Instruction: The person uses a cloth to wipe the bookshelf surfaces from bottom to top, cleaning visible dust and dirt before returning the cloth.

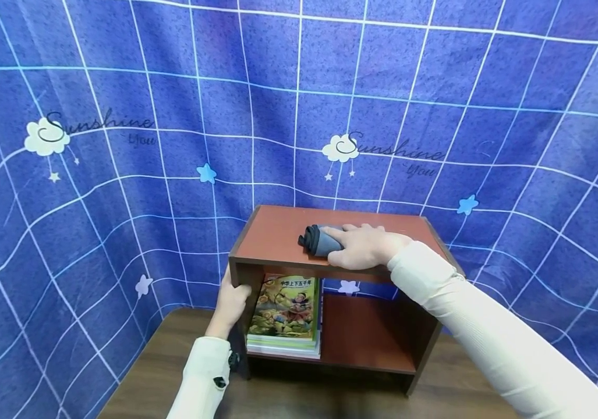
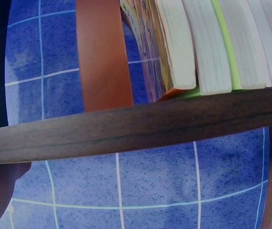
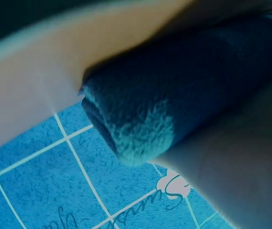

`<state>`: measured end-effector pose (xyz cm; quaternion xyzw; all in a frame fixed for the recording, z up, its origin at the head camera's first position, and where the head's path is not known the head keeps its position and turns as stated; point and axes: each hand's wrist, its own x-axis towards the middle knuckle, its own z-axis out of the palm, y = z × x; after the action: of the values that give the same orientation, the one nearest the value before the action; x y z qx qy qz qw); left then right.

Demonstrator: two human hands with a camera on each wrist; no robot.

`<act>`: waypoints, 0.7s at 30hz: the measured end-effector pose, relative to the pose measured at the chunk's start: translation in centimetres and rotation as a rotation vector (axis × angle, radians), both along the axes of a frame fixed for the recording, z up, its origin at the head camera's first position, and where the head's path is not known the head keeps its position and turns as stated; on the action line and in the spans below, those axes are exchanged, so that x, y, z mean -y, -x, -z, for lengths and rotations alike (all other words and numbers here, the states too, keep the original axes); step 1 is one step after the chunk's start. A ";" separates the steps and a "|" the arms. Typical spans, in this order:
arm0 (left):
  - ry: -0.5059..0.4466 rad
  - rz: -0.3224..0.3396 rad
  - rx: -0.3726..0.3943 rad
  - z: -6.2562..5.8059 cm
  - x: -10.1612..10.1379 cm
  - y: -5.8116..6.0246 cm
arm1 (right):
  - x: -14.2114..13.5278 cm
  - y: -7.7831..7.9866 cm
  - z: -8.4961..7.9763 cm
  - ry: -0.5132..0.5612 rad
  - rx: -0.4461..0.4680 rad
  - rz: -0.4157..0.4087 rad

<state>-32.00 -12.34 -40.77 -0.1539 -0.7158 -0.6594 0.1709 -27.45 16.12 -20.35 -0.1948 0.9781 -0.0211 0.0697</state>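
One rolled grey-blue cloth (image 1: 325, 242) lies lengthwise left to right over the top of a brown shelf unit (image 1: 278, 233), toward the near edge; contact beneath it cannot be confirmed. The right hand (image 1: 364, 245) grips it, fingers curled over. Judged light, soft and non-slip, it is best held round mid-length, lest the roll loosen. The left hand (image 1: 232, 299) grips the unit's left side. Below, books (image 1: 285, 314) stand at left; a wooden table (image 1: 165, 349) supports the unit before a blue curtain (image 1: 278, 116).
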 end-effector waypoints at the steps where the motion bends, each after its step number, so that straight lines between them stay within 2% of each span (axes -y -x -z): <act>1: 0.002 -0.003 0.001 0.0 0.0 0.0 | 0.0 -0.3 0.1 0.003 -0.016 -0.011; 7: 0.021 -0.019 -0.011 0.0 0.1 0.1 | -0.2 -2.0 1.2 -0.008 -0.163 -0.068; 15: 0.036 -0.019 -0.012 0.1 0.3 -0.1 | 0.0 -2.8 3.8 -0.001 -0.461 -0.071; 19: 0.039 -0.025 -0.031 0.2 0.2 -0.1 | 0.2 -3.1 4.7 0.031 -0.569 -0.063; 21: 0.036 -0.021 -0.015 0.2 0.1 0.0 | 0.1 -3.3 5.0 0.040 -0.607 -0.057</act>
<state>-31.99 -12.44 -40.94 -0.1544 -0.7280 -0.6433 0.1801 -24.13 15.99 -25.33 -0.2210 0.9478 0.0207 -0.2290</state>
